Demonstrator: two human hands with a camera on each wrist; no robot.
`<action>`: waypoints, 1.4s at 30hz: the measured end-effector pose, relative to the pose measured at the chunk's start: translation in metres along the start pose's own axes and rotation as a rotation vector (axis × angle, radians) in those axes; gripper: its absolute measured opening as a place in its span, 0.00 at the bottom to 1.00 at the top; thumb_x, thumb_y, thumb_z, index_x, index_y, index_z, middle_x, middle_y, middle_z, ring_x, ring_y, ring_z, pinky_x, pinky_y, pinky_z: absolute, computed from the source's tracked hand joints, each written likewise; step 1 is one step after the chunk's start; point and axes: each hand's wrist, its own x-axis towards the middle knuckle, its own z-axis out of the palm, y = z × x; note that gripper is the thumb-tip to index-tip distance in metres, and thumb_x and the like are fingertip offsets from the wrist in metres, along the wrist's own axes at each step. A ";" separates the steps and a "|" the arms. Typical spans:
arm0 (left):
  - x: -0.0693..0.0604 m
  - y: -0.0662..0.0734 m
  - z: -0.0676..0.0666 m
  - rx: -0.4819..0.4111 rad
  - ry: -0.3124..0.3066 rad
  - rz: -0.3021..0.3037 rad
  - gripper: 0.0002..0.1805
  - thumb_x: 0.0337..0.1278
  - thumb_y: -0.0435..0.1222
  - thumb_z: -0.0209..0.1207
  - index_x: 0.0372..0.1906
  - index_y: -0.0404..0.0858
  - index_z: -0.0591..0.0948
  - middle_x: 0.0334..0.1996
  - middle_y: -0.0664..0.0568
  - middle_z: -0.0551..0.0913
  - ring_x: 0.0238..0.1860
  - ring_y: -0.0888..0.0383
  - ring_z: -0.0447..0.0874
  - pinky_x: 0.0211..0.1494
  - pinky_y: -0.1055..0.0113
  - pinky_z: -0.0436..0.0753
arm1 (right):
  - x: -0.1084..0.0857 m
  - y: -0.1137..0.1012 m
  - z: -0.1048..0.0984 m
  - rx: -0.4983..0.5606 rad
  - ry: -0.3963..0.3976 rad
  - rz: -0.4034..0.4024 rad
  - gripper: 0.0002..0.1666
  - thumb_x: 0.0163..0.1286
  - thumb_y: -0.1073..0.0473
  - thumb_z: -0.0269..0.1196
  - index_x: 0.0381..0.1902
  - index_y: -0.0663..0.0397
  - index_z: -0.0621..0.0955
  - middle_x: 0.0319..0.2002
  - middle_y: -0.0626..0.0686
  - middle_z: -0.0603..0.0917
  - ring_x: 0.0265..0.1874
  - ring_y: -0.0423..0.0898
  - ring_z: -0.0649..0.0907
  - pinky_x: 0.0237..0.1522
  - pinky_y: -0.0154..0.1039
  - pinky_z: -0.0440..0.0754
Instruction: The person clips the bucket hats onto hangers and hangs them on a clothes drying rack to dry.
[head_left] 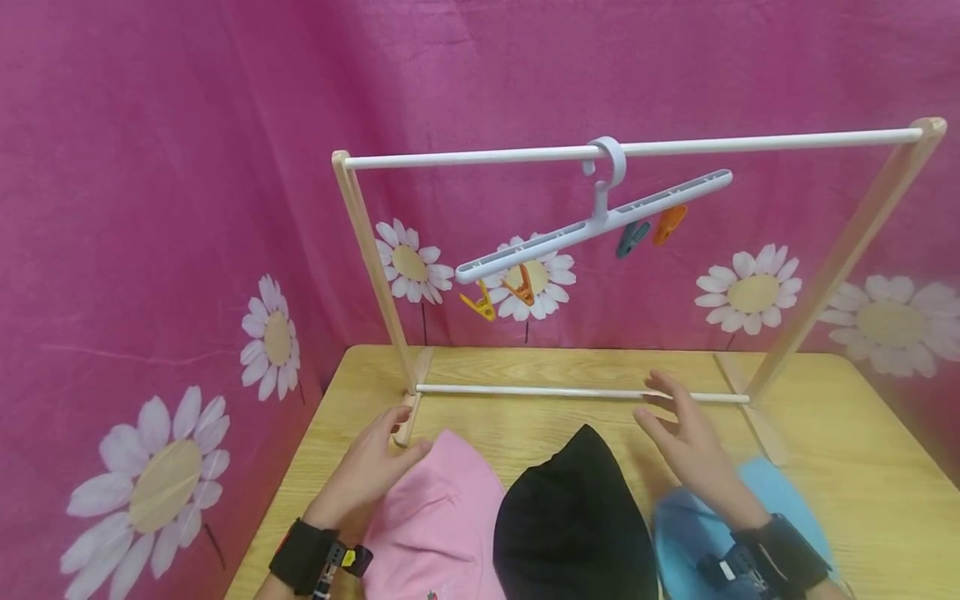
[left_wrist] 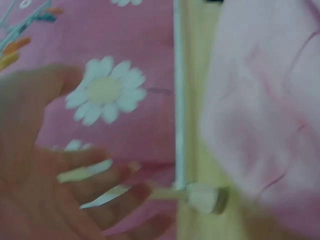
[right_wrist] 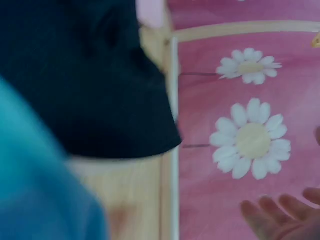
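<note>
Left hand [head_left: 369,465], loosely spread, is hovering by pink hat [head_left: 442,525]; right hand [head_left: 692,450], likewise, by blue hat [head_left: 684,537]; black hat [head_left: 577,521] is lying between, on table [head_left: 570,368]; hanger [head_left: 600,222] is hanging from rack [head_left: 495,156].

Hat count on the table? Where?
3, left to right in the head view: pink hat beside the left hand, black hat in the middle, blue hat partly behind the right wrist. Frame cuts off below; more could be hidden.
</note>
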 end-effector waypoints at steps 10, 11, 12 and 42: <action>0.007 -0.004 -0.015 -0.021 -0.066 -0.022 0.38 0.64 0.52 0.70 0.72 0.38 0.74 0.67 0.38 0.79 0.65 0.39 0.79 0.64 0.41 0.79 | 0.010 -0.028 0.043 0.072 -0.136 0.129 0.40 0.75 0.54 0.67 0.76 0.63 0.64 0.70 0.66 0.74 0.66 0.66 0.77 0.62 0.64 0.78; 0.007 -0.005 -0.014 -0.026 -0.086 -0.033 0.38 0.64 0.52 0.70 0.72 0.37 0.74 0.67 0.37 0.79 0.64 0.38 0.80 0.63 0.41 0.79 | 0.010 -0.030 0.048 0.083 -0.148 0.133 0.40 0.74 0.54 0.67 0.76 0.63 0.65 0.70 0.66 0.74 0.66 0.66 0.78 0.62 0.63 0.78; 0.007 -0.006 -0.014 -0.032 -0.110 -0.046 0.38 0.63 0.52 0.70 0.71 0.37 0.74 0.66 0.37 0.79 0.64 0.38 0.80 0.63 0.41 0.79 | 0.009 -0.032 0.052 0.089 -0.158 0.136 0.40 0.73 0.55 0.68 0.75 0.63 0.66 0.70 0.66 0.74 0.65 0.66 0.78 0.62 0.63 0.79; -0.001 -0.015 0.001 -0.048 -0.361 -0.184 0.45 0.58 0.54 0.71 0.71 0.31 0.71 0.58 0.39 0.82 0.59 0.43 0.80 0.61 0.41 0.78 | -0.005 -0.055 0.134 0.156 -0.362 0.132 0.41 0.69 0.50 0.71 0.72 0.67 0.71 0.69 0.69 0.74 0.65 0.69 0.76 0.60 0.61 0.81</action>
